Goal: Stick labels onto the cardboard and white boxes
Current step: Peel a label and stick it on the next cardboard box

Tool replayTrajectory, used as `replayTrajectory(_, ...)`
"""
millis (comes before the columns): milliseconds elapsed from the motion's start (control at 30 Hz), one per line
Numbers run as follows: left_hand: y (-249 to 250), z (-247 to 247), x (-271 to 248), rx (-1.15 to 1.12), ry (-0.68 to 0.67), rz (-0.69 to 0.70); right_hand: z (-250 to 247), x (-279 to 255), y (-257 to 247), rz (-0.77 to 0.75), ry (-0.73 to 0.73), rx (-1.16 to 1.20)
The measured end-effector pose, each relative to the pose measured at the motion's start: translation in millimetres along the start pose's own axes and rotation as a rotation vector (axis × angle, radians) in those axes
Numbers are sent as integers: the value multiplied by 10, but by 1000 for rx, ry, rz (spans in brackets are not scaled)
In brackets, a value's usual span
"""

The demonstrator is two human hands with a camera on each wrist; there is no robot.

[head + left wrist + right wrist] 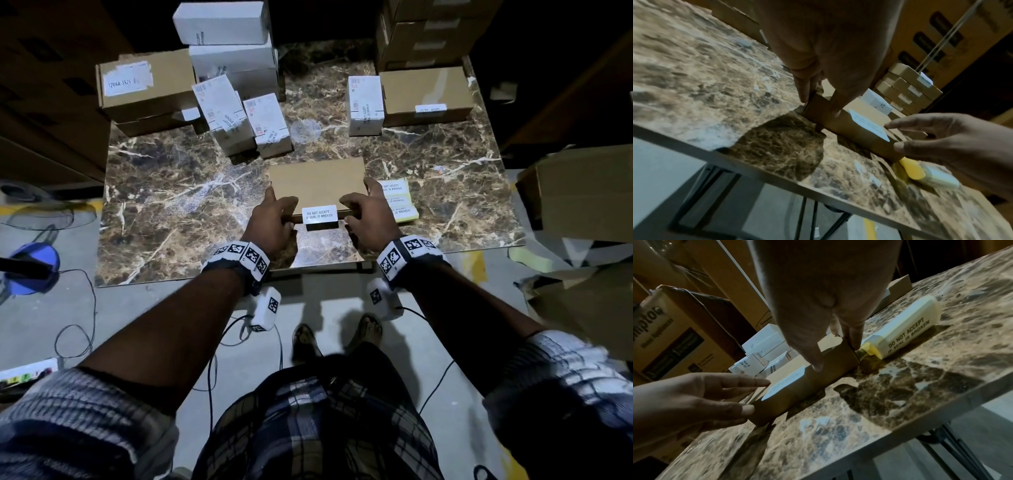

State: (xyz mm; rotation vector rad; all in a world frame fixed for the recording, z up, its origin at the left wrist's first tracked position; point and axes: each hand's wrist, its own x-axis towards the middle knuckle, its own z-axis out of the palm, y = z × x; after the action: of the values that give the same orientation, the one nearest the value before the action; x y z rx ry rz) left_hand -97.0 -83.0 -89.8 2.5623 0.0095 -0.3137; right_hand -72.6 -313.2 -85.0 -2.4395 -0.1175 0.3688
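A flat cardboard box (317, 181) lies on the marble table (171, 212) near its front edge. A white label (319, 215) reading "DO NOT ACCEPT IF SEAL IS BROKEN" is folded over the box's near edge. My left hand (279, 209) holds the near left corner, its thumb (835, 112) on the front face. My right hand (359, 205) holds the near right corner, its thumb (817, 366) also on the front face. The label (785, 382) sits between the two hands. A pad of yellow-backed labels (397, 202) lies just right of the box.
Several white boxes (267, 123) and a cardboard box (147, 85) stand at the back left. Another white box (364, 104) and cardboard box (426, 96) stand at the back right. Large cartons (582, 192) flank the table. A blue stool (30, 270) and cables are on the floor.
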Motion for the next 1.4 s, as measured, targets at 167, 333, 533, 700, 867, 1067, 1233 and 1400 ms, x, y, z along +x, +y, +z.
replayTrajectory(167,30,-88,-10,-118,79,-87,32,46,-60,-34,80,-30)
replayTrajectory(333,41,-317,3,-185,149,-62,-172,139,-253,-78,72,-112)
replayTrajectory(533,35,-533,84,-147,192,-118,-423,228,-446,-75,2,-48)
replayTrajectory(700,58,-585,155,-165,188,-157,-408,323,-495,-21,-10,69)
replayTrajectory(867,93,-614,194,-166,181,-175,-301,424,-612,21,27,172)
replayTrajectory(1067,97,-635,231,-135,159,-186,-202,505,-612,20,46,228)
replayTrajectory(1233,97,-642,251,-127,151,-210,-126,520,-527,3,52,269)
replayTrajectory(1400,117,-653,271,-115,152,-216,-138,501,-533,-8,46,295)
